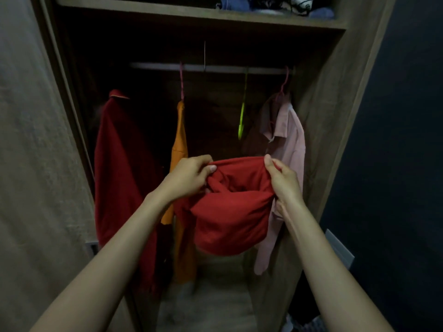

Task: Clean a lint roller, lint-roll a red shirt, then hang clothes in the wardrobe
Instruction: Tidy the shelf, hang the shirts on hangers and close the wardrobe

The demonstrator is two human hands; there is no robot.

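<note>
A bunched red shirt (230,212) hangs between my hands in front of the open wardrobe (335,104). My left hand (189,176) grips its upper left edge, thumb on top of the cloth. Over on the shirt's right, my right hand (282,180) pinches the upper edge between thumb and fingers. Both arms reach forward from the bottom of the view. Behind and above, a rail (215,68) carries an empty lime-green hanger (242,121). No lint roller is in view.
On the rail hang a dark red shirt (119,176) at left, an orange garment (179,144) and a pink shirt (287,140) at right. Folded clothes (275,6) lie on the top shelf. A dark wall (395,140) stands at right.
</note>
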